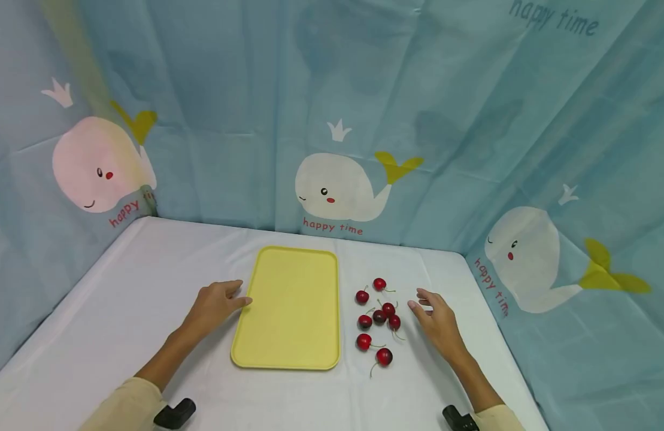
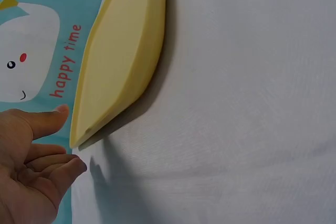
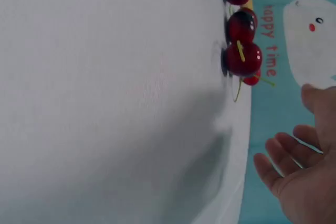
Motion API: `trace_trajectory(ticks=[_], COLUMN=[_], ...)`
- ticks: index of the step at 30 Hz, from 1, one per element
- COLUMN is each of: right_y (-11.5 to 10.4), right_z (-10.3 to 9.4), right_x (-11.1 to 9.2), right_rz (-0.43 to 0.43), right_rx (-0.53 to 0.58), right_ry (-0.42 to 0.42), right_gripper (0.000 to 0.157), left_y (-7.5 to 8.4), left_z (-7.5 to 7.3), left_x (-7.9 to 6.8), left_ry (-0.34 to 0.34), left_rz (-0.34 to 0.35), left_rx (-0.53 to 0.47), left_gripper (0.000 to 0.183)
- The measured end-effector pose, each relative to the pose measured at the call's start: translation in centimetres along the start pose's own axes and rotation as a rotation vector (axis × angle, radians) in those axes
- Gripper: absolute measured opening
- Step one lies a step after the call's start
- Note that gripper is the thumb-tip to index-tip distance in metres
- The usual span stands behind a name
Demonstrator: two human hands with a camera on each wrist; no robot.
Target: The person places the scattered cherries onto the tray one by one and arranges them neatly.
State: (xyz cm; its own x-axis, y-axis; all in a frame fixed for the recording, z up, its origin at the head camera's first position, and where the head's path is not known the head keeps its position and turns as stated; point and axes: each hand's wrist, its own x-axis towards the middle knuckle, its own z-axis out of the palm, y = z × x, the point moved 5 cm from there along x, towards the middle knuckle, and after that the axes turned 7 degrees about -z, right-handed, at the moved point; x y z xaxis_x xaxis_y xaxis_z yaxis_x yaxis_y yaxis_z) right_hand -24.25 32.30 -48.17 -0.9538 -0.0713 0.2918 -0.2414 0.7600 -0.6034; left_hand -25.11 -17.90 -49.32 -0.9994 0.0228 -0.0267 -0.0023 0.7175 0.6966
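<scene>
A yellow rectangular tray lies flat on the white-covered table. At its left edge is my left hand, thumb toward the rim and nothing held; in the left wrist view that hand appears beside the tray's corner, fingers loosely bent. Several dark red cherries with stems, among them one at the front and one at the back, lie right of the tray. My right hand hovers to the right of the cherries, holding nothing. In the right wrist view its fingers are spread near a cherry.
The white tablecloth extends around the tray. Blue curtains printed with whales surround the table at the back and both sides. A black wrist device shows on the left forearm, another on the right.
</scene>
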Motion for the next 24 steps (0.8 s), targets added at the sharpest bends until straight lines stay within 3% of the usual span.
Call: trace_trajectory(ticks=[8,24], right_y=[-0.56,-0.48], right_z=[0.01,0.93], right_x=[0.46,0.91], right_rz=[0.036,0.119], right_rx=[0.062,0.170], right_ry=[0.096,0.116], right_gripper=[0.041,0.040], left_y=[-0.38,-0.13], left_z=[0.50,0.78], left_x=[-0.21,-0.43], left_ry=[-0.012,-0.010], left_rz=[-0.028,-0.006], left_rx=[-0.005,-0.011], left_gripper=[0.063,0.060])
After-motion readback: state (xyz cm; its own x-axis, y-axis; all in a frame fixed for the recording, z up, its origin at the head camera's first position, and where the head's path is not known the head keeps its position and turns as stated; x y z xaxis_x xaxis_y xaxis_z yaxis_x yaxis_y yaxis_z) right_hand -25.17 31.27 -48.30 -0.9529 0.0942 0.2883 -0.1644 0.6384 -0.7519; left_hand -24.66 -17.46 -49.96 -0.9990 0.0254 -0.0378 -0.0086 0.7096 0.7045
